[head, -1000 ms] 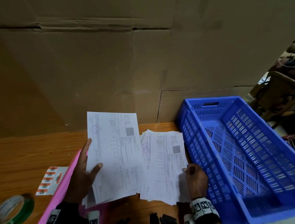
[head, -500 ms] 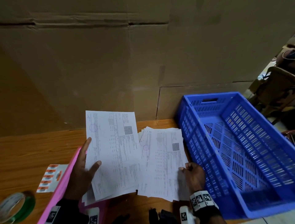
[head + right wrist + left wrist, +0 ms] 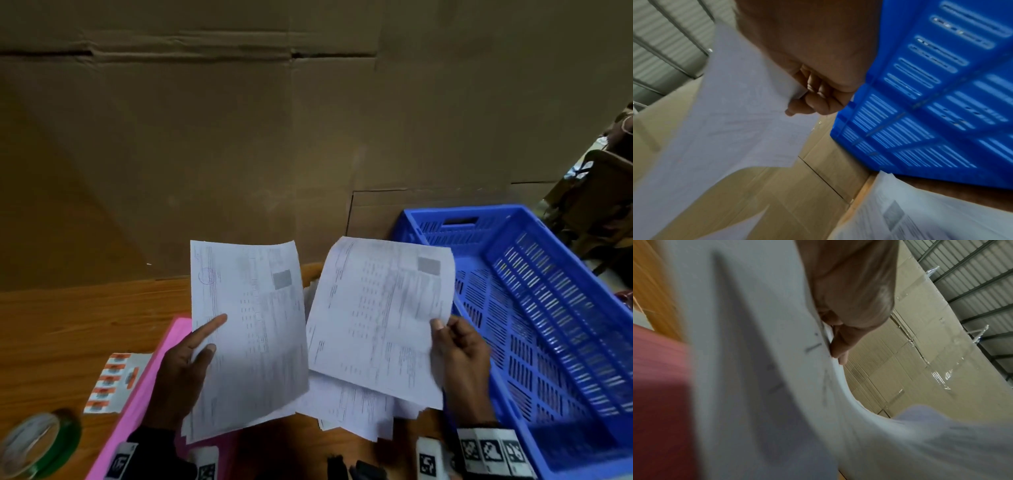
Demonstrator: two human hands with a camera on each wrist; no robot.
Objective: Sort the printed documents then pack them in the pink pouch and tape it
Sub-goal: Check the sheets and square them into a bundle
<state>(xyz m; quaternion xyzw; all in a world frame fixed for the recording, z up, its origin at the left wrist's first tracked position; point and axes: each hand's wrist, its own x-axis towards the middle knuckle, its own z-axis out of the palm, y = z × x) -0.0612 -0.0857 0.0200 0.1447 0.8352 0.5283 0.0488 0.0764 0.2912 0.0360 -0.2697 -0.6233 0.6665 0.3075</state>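
My left hand (image 3: 191, 363) holds a small stack of printed documents (image 3: 250, 335) upright over the pink pouch (image 3: 144, 397), thumb across the front sheet. In the left wrist view the fingers (image 3: 840, 345) curl round the paper's edge (image 3: 756, 353). My right hand (image 3: 459, 356) pinches one printed sheet (image 3: 380, 315) by its right edge, lifted clear of the pile of documents (image 3: 352, 407) lying on the wooden table (image 3: 68, 329). The right wrist view shows the fingers (image 3: 818, 100) pinching that sheet (image 3: 731, 113) beside the crate.
A blue plastic crate (image 3: 548, 335) stands on the right, close to my right hand. A roll of tape (image 3: 37, 445) and a sheet of orange stickers (image 3: 113, 383) lie at the left. A cardboard wall (image 3: 274, 137) closes off the back.
My right hand has lifted one sheet off the table pile and raised it. The left hand's stack has come up a little too.
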